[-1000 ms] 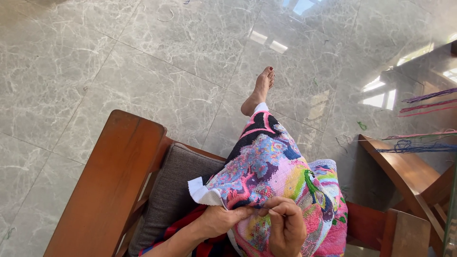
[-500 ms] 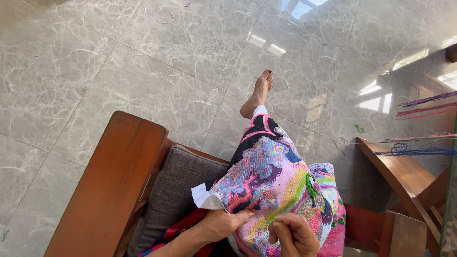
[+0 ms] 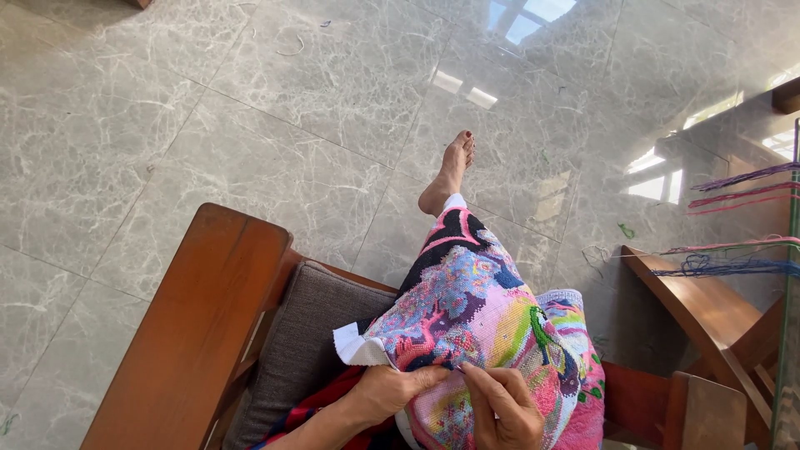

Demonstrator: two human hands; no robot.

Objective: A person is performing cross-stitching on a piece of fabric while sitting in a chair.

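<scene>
The embroidered cloth [image 3: 492, 325] is draped over the lap on the wooden chair [image 3: 208, 317]; its edge is gripped by the left hand [image 3: 392, 392]; the right hand [image 3: 500, 408] is pinched closed, seemingly on a needle too small to confirm; the cloth is best kept taut.

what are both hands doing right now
Left hand: closed on the edge of the embroidered cloth, holding it on the lap.
Right hand: fingers pinched at the cloth; what they pinch is too small to tell.
</scene>
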